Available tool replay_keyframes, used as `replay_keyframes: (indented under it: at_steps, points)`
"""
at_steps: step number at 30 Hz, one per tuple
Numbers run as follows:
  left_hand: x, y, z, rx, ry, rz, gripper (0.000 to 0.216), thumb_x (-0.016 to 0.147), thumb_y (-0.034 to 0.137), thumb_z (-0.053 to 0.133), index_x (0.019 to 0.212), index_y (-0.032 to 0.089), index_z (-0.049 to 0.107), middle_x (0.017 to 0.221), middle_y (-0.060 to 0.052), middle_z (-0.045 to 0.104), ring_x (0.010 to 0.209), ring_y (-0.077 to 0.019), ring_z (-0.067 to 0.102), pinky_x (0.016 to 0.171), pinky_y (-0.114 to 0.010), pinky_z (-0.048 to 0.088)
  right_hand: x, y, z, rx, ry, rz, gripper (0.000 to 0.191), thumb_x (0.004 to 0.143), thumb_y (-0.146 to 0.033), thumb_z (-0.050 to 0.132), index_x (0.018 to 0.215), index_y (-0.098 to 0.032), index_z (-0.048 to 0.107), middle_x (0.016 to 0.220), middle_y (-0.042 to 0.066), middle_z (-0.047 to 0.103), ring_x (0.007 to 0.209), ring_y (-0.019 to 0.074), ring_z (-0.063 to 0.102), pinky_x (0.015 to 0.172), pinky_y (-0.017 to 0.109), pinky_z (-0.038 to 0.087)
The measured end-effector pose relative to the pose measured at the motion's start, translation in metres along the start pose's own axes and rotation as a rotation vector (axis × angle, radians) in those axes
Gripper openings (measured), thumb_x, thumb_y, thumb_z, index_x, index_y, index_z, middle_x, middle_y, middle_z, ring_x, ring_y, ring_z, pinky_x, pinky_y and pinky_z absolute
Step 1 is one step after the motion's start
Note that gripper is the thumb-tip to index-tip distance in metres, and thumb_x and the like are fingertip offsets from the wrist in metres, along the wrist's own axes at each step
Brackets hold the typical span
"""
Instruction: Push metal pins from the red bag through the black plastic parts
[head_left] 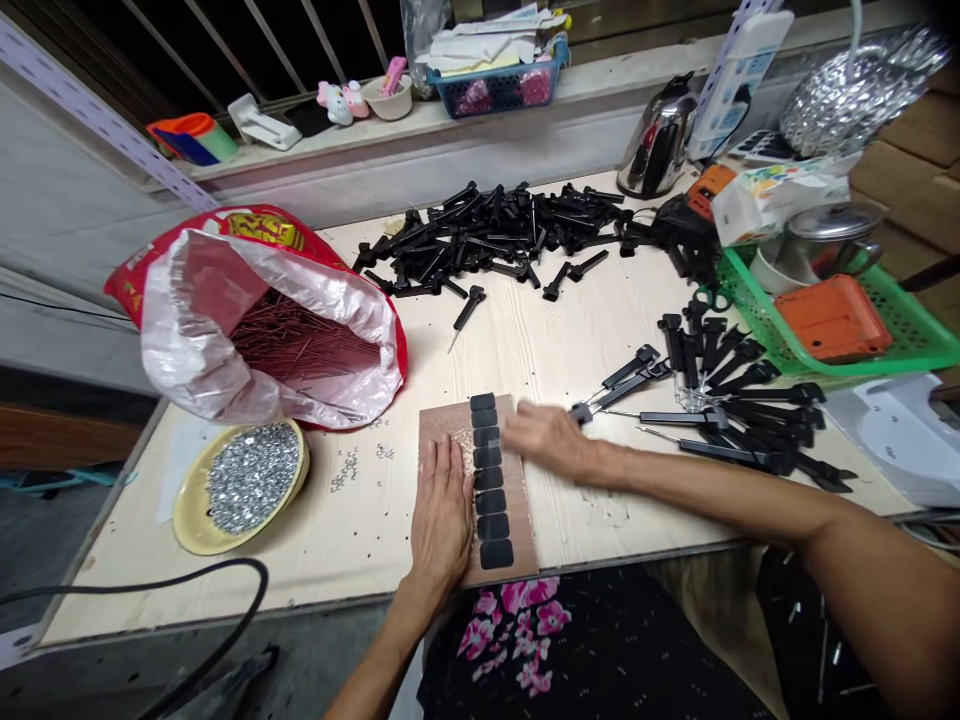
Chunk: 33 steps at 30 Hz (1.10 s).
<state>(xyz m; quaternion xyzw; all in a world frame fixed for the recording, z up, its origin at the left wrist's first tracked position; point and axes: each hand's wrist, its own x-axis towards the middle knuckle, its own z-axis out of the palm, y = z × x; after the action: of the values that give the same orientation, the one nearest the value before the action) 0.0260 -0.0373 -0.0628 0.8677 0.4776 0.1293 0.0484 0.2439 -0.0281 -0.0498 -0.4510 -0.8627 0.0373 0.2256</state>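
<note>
Far left of the left fingers: dish of small silver bits; behind it a red-and-clear bag, mouth open, full of thin nails. A few silver bits lay loose on the table, just left of the fingers.

Left hand: lay flat, palm down, fingers straight and close together, holding nothing. It pressed on the left half of the board, at the near table edge.

Caps: a column of black caps stood on the board, touching the right side of the left fingers and running from beyond the fingertips back towards the wrist.

Right hand: fingertips were at the far end of the column, on or just above the third cap down. They were blurred, so I could not tell whether they pinched a cap or only touched it.

Judgement: the work went best with the left palm kept heavy so the board could not slide, and with each cap handled by the fingertips only, so its neighbours stayed in line.

Right of the right fingers: black pegs with thin pins, near. Well beyond the fingers, a larger pile.

Hard to make out: what held the caps to the board; whether pins stood under them; the right thumb; the silver bits' shape. The green tray was cut off at the right.
</note>
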Motion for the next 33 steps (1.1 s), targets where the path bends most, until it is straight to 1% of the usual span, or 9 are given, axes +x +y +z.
replay_keyframes:
  at_steps: [3, 8, 10, 12, 16, 20, 26, 30, 33]
  points:
    - [0.0, 0.001, 0.0, 0.001, 0.004, 0.012, 0.052, 0.095, 0.023, 0.031, 0.145, 0.01, 0.021, 0.151, -0.017, 0.026, 0.142, -0.0279, 0.008, 0.11, -0.052, 0.03, -0.003, -0.003, 0.003, 0.034, -0.068, -0.177, 0.027, 0.093, -0.008, 0.038, 0.078, -0.017, 0.058, 0.068, -0.001, 0.053, 0.07, 0.0125, 0.044, 0.048, 0.02, 0.034]
    - [0.0, 0.001, 0.0, 0.009, 0.003, -0.005, 0.051, 0.095, 0.024, 0.031, 0.144, 0.011, 0.023, 0.151, -0.016, 0.027, 0.142, -0.0277, 0.009, 0.111, -0.052, 0.03, -0.001, 0.002, 0.002, 0.016, 0.01, 0.06, 0.026, 0.094, -0.013, 0.04, 0.075, -0.015, 0.057, 0.069, 0.002, 0.054, 0.068, 0.0131, 0.042, 0.047, 0.022, 0.033]
    - [0.0, 0.001, 0.001, 0.001, 0.008, 0.005, 0.052, 0.095, 0.024, 0.03, 0.145, 0.011, 0.022, 0.151, -0.016, 0.027, 0.142, -0.0277, 0.009, 0.11, -0.053, 0.03, -0.002, -0.001, 0.001, 0.059, -0.031, -0.136, 0.027, 0.093, -0.009, 0.039, 0.073, -0.016, 0.056, 0.068, 0.001, 0.053, 0.069, 0.0127, 0.042, 0.046, 0.021, 0.031]
    - [0.0, 0.001, 0.001, -0.001, 0.012, 0.006, 0.052, 0.095, 0.024, 0.029, 0.145, 0.011, 0.021, 0.151, -0.016, 0.026, 0.142, -0.0279, 0.009, 0.11, -0.053, 0.03, -0.002, -0.004, 0.0, 0.075, -0.061, -0.226, 0.028, 0.093, -0.006, 0.037, 0.074, -0.017, 0.055, 0.067, 0.0, 0.052, 0.068, 0.0124, 0.042, 0.045, 0.021, 0.028]
    - [0.001, 0.003, 0.0, -0.015, 0.015, -0.009, 0.052, 0.095, 0.025, 0.03, 0.145, 0.014, 0.021, 0.151, -0.015, 0.026, 0.142, -0.028, 0.01, 0.11, -0.054, 0.029, 0.001, -0.008, -0.006, 0.054, -0.091, -0.077, 0.029, 0.094, -0.006, 0.034, 0.076, -0.015, 0.055, 0.067, 0.0, 0.052, 0.064, 0.0116, 0.039, 0.045, 0.021, 0.027]
    - [0.0, 0.003, -0.001, -0.033, 0.014, -0.019, 0.05, 0.095, 0.025, 0.03, 0.143, 0.011, 0.026, 0.15, -0.015, 0.028, 0.142, -0.0277, 0.01, 0.111, -0.052, 0.029, -0.007, -0.02, -0.01, 0.071, -0.121, -0.23, 0.028, 0.094, -0.009, 0.039, 0.071, -0.016, 0.053, 0.071, 0.0, 0.052, 0.072, 0.0132, 0.042, 0.047, 0.025, 0.026]
    - [-0.001, 0.003, 0.0, -0.041, -0.014, -0.033, 0.05, 0.095, 0.026, 0.03, 0.142, 0.008, 0.029, 0.15, -0.016, 0.028, 0.142, -0.0271, 0.009, 0.112, -0.051, 0.026, -0.019, -0.031, -0.005, 0.089, -0.073, -0.09, 0.025, 0.093, -0.014, 0.045, 0.07, -0.016, 0.054, 0.069, 0.0, 0.052, 0.069, 0.0126, 0.039, 0.045, 0.025, 0.019]
    - [-0.001, 0.003, 0.0, -0.033, -0.015, -0.043, 0.05, 0.095, 0.026, 0.031, 0.142, 0.009, 0.028, 0.15, -0.016, 0.028, 0.142, -0.0271, 0.01, 0.112, -0.05, 0.026, -0.007, -0.018, -0.006, 0.092, -0.074, -0.088, 0.024, 0.093, -0.016, 0.046, 0.071, -0.016, 0.055, 0.069, 0.0, 0.054, 0.069, 0.0132, 0.04, 0.045, 0.023, 0.021]
    - [-0.002, 0.003, 0.0, -0.019, -0.009, -0.036, 0.05, 0.095, 0.026, 0.031, 0.142, 0.009, 0.029, 0.15, -0.017, 0.029, 0.142, -0.0276, 0.01, 0.112, -0.051, 0.026, 0.003, -0.009, -0.009, 0.041, -0.046, 0.036, 0.023, 0.094, -0.018, 0.044, 0.075, -0.015, 0.057, 0.073, 0.002, 0.055, 0.071, 0.0136, 0.041, 0.046, 0.021, 0.025]
